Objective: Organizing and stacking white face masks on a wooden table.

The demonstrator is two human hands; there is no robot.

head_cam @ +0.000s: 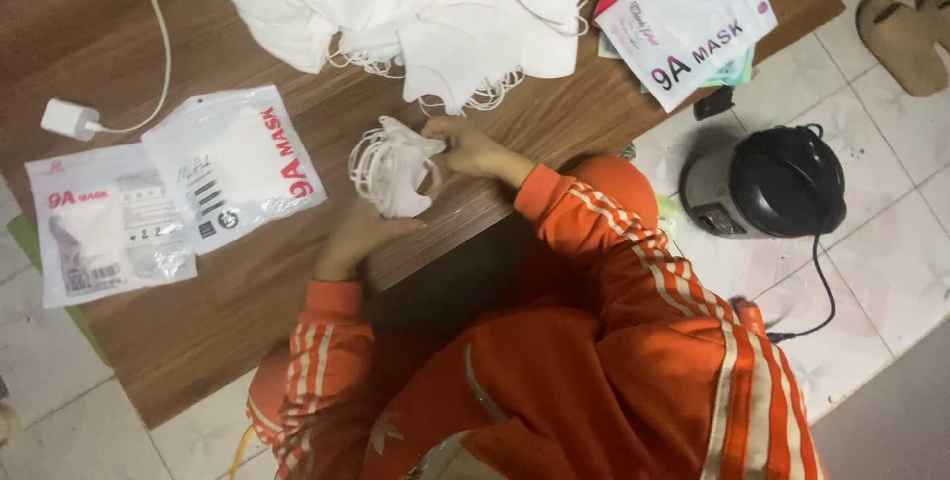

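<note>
Holding a small stack of white masks [394,165] near the table's [198,332] front edge: left hand [354,238] cupped beneath, right hand [465,146] pinching its top. Two flat white pouches [168,188] with red lettering lie at the left edge; more pouches [688,20] at the far right corner.

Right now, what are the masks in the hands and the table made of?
The masks look like soft white non-woven fabric, matte, folding limply, with thin elastic loops. The left hand and right hand hold them. The table looks like wood or wood-look laminate: brown grain lines, slight sheen; I cannot tell which.
</note>
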